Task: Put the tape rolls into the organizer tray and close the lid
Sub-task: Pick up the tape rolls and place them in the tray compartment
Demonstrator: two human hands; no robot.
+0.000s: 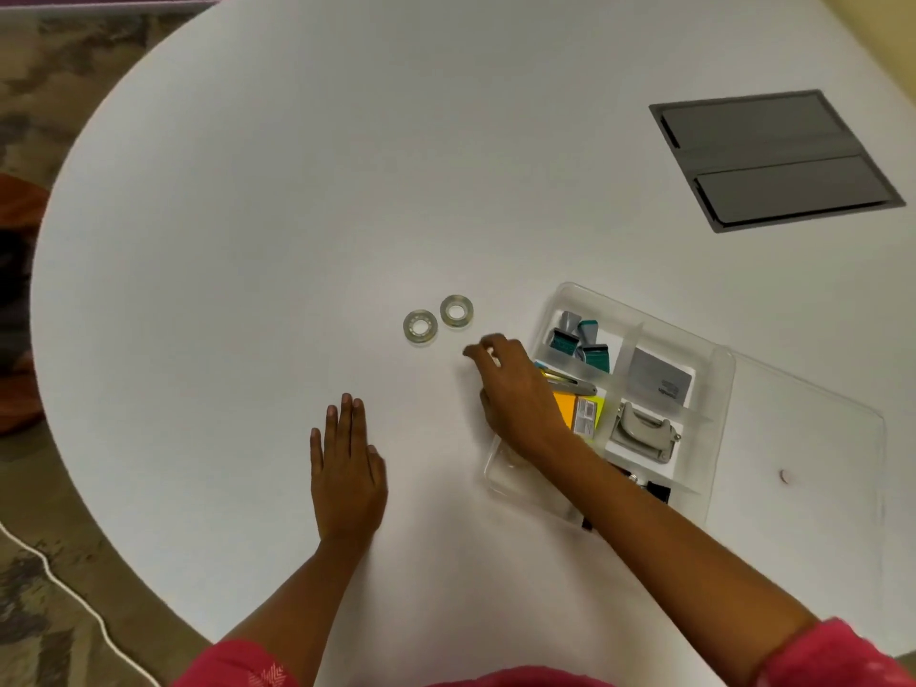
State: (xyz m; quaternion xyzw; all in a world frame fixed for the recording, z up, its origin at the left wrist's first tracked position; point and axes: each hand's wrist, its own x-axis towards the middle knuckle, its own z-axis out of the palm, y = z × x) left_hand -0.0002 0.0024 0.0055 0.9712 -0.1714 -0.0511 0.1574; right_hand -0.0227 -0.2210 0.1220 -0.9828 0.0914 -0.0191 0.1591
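Two clear tape rolls lie flat side by side on the white table: one [420, 328] to the left, the other [456, 312] slightly farther and to the right. My right hand [515, 389] hovers just right of them with fingers loosely curled and nothing in it, its wrist over the near left part of the clear organizer tray [721, 389]. The tray's clear lid [813, 438] lies open flat to the right. My left hand [347, 463] rests palm down on the table, fingers extended, nearer to me.
The tray holds stamps [580, 339], a grey card [659, 381], sticky notes [585, 411], a hole punch [642, 431] and dark clips. A grey cable hatch [775, 158] is set in the table at far right. The table's round edge curves at left.
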